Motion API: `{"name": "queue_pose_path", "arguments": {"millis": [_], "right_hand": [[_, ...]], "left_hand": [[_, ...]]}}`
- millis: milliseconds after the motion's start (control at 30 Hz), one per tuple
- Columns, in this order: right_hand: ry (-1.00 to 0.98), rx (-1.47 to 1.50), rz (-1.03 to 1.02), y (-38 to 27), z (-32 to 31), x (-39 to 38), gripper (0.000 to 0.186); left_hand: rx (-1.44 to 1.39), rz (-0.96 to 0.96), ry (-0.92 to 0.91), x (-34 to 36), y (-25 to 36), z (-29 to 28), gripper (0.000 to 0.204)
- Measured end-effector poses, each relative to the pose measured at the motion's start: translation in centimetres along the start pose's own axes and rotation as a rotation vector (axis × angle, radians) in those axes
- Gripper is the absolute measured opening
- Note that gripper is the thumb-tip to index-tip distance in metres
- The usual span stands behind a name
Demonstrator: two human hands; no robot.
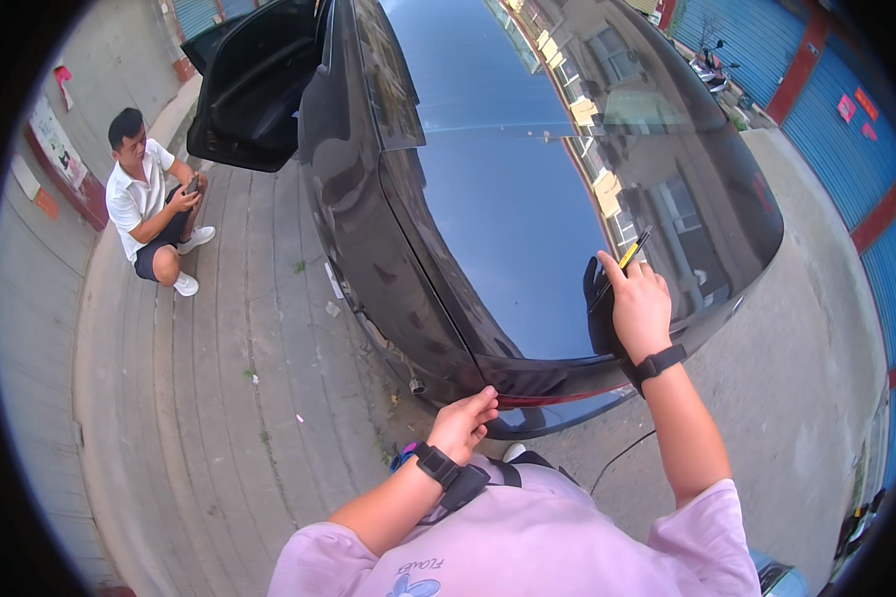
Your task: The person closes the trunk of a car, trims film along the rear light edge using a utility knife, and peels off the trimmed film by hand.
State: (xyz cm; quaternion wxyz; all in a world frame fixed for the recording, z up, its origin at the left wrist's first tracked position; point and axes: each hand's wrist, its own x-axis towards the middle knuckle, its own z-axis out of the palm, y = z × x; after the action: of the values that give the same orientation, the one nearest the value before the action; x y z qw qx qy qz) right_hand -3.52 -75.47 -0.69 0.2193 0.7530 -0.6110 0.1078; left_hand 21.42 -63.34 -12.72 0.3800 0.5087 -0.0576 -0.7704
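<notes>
A dark, glossy car (408, 259) stands in front of me, and its smooth panel mirrors the sky and buildings. Over the right part of this panel, my right hand (639, 308) grips a slim yellow and black tool (631, 251), its dark tip pointing away to the upper right. The tool's exact kind is too small to tell. My left hand (463, 423) is at the near left corner, beside the red tail light strip (538, 400). Its fingers are pressed together at the edge; anything between them is hidden.
On the left, a car door (244, 109) hangs open. A person (154, 204) in a white shirt squats beyond it, holding a phone-like object. Blue roller shutters (747, 50) and a parked scooter (709, 72) line the right. A thin dark cable (622, 458) runs near my body.
</notes>
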Motion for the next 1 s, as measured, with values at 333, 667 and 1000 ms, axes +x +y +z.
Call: {"name": "queue_pose_path", "arguments": {"millis": [333, 667, 1000], "right_hand": [[-0.226, 0.150, 0.245, -0.2, -1.2, -1.8, 0.071], [0.198, 0.337, 0.147, -1.0, -3.5, -4.5, 0.035], [-0.654, 1.660, 0.953, -14.3, -0.2, -12.4, 0.035]], "left_hand": [[-0.034, 0.058, -0.010, 0.2, -0.4, -1.0, 0.008], [-0.009, 0.070, -0.052, -0.7, 0.6, -1.0, 0.008], [0.009, 0.036, -0.089, -2.1, 2.1, -1.2, 0.011]]}}
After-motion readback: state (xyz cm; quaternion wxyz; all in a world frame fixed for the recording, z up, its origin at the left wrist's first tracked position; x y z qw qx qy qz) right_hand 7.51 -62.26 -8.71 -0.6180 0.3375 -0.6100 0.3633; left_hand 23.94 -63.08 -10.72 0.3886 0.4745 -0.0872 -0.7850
